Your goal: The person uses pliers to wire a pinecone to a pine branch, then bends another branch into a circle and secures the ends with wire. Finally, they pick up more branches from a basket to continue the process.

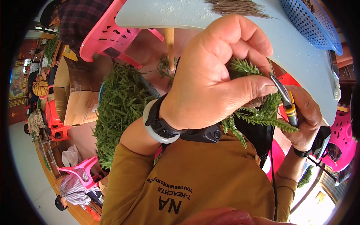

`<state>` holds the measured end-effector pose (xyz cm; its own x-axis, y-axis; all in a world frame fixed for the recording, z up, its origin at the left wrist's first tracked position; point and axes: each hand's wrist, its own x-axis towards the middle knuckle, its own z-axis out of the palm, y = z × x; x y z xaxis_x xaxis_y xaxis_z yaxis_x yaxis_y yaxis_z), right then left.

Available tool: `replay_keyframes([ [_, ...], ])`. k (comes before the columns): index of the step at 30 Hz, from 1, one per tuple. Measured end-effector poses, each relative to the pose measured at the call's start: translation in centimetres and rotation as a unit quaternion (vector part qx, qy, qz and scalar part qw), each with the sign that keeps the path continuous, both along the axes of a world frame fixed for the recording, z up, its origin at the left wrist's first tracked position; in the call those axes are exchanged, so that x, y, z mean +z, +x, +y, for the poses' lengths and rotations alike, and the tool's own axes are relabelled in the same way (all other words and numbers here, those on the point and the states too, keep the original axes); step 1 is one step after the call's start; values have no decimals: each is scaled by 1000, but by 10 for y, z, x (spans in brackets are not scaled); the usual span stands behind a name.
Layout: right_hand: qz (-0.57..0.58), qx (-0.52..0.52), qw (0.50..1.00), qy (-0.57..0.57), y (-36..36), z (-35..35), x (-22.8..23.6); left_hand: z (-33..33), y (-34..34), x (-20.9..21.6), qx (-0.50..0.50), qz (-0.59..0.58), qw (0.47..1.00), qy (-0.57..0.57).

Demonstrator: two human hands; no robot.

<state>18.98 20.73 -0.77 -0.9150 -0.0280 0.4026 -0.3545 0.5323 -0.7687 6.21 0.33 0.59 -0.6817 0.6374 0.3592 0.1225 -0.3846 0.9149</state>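
My left hand [213, 71], large in the middle, is curled with thumb and fingertips drawn together around a bunch of green fir-like sprigs [258, 114]. Part of the bunch hangs below the thumb, and a brownish core shows among the needles. On the right, my right hand [305, 116] grips pliers [290, 107] with yellow and black handles. Their metal jaws reach up beside my left thumb tip, at the edge of the sprigs. What lies between the jaws is too small to make out.
A pale table [240, 22] bears thin brown sticks [238, 8] and a blue perforated basket [315, 28]. Left of me, a container is heaped with green sprigs [122, 108], beside a cardboard box [80, 105]. Pink chairs [99, 33] and several other people stand or sit around.
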Motion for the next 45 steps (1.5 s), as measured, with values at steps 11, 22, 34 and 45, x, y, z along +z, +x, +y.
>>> replay_keyframes([
  [11,-44,-9,999,30,2,-9,8,0,-11,-8,-46,-92,994,24],
  [22,-66,-6,991,-120,5,-8,6,4,-11,-24,-267,-342,877,206],
  [34,-47,-9,993,-110,3,-8,4,8,-7,-26,-309,-381,843,219],
  [45,-19,-4,996,-82,2,-1,-1,9,-5,-31,-312,-360,856,201],
])
